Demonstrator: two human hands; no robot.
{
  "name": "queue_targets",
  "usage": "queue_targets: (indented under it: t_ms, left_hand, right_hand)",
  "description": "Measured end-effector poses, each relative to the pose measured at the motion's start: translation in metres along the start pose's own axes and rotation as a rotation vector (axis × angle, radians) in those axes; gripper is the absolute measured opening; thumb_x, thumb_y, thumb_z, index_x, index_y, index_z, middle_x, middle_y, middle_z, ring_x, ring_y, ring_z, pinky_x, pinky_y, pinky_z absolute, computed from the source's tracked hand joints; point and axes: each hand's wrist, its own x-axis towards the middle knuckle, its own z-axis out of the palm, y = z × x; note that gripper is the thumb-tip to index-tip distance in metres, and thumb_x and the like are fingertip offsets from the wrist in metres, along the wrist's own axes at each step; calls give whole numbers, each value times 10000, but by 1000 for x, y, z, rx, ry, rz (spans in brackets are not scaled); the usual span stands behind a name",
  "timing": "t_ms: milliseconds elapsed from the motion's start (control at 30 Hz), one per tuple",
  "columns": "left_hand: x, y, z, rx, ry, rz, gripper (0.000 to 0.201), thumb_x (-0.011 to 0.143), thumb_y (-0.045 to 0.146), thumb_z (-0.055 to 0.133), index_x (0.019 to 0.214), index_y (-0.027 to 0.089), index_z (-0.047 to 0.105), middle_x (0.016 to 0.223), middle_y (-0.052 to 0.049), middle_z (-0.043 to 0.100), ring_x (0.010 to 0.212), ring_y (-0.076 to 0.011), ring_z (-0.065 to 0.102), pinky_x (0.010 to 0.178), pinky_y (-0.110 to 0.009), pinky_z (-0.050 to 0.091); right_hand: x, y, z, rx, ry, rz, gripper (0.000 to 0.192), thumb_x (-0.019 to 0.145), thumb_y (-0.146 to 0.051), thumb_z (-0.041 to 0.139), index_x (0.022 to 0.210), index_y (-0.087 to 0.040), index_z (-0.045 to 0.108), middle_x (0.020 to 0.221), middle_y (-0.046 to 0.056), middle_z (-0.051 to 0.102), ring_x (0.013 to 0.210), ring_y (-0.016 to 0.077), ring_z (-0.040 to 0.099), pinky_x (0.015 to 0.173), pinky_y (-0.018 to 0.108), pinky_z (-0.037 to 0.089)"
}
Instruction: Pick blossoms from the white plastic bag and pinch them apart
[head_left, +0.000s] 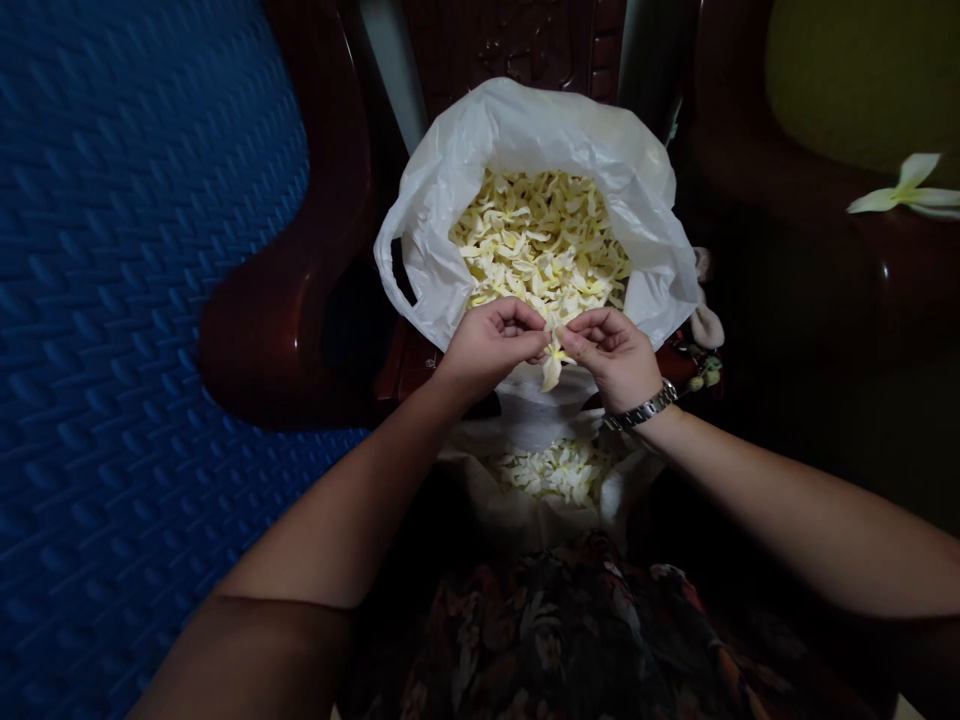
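1. holding a small pale flower point(553, 362) between them, the left hand point(491, 345) and the right hand point(611, 355) meet just in front of the near rim of a white plastic bag point(480, 160).
2. the fingers of both hands are curled in, their tips pinched together on the flower; one petal hangs down below the thumbs.
3. the bag stands open and holds a heap of cream and yellow petals point(540, 245).
4. a metal wristwatch point(643, 408) sits on the right wrist.
5. below the hands, nearer the person, lies a second, smaller heap of flowers point(559, 470) on pale cloth or plastic; which one cannot be told.
6. the bag stands between dark red wooden chair arms point(300, 250).
7. a blue woven mat point(112, 300) fills the left side.
8. one whole white flower point(907, 192) lies well apart at the far right edge.
9. a dark floral garment point(570, 630) covers the person's lap.
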Motion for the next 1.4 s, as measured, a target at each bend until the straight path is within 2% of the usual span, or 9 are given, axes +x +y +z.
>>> queue_targets:
  t_ms: [133,267,367,500,633,933,1067,1233,1400]
  left_hand:
    - [0,0,0,37,15,-39,148,676,55,682,706,152,575,570,35,610,531,-81,591,562,-202,485]
    - [-1,-6,-1,176,2,-43,143,688,94,656,670,173,538,527,55,521,484,-65,473,495,-195,365]
    - [-3,-11,-3,385,51,111,135,720,174,659,671,182,533,545,65,441,500,-70,379,488,-214,294]
    - [-6,-13,-4,756,130,396,129,794,218,607,684,183,551,629,23,516,607,-115,462,567,-250,349]
    - [-10,-13,-1,933,149,517,181,841,206,573,662,182,553,642,3,561,625,-130,483,588,-268,351]
    - [-10,-17,4,935,198,550,213,837,196,602,625,179,603,613,-4,607,594,-128,499,593,-268,379]
    - [-9,-16,3,888,203,495,198,834,210,614,641,175,638,608,-9,626,596,-132,522,601,-268,397]
    - [-9,-17,3,855,182,493,232,833,220,592,606,183,622,607,-19,635,619,-140,532,633,-274,420]
    - [-9,-18,4,645,173,363,184,807,263,624,652,168,648,611,-2,632,584,-116,527,581,-242,411]
  right_hand:
    - [2,2,-2,17,-25,37,421,674,-576,855,824,-221,685,797,14,701,718,149,628,699,312,552]
    - [0,2,-1,-19,-20,37,431,681,-585,847,842,-205,727,816,35,730,735,165,642,704,323,554]
    - [-4,0,2,-39,-30,20,440,740,-607,796,889,-196,748,852,48,751,747,170,666,735,337,566]
    - [-7,-1,6,-85,-27,-72,391,786,-564,776,931,-201,768,961,66,778,907,200,714,859,359,566]
    - [-7,3,7,-122,16,-124,365,787,-543,785,932,-209,781,977,69,786,959,214,722,934,383,556]
    - [-7,15,12,-140,75,-182,318,838,-540,731,909,-238,799,987,76,789,973,229,716,955,430,555]
    - [-5,18,14,-96,33,-110,369,821,-579,732,944,-236,790,1012,73,781,978,221,707,970,420,544]
    - [-1,20,13,-9,50,15,457,740,-655,763,896,-226,760,943,50,774,920,210,699,922,391,553]
    - [3,20,13,-27,107,-1,474,710,-672,770,819,-213,730,798,23,722,767,177,633,793,351,532]
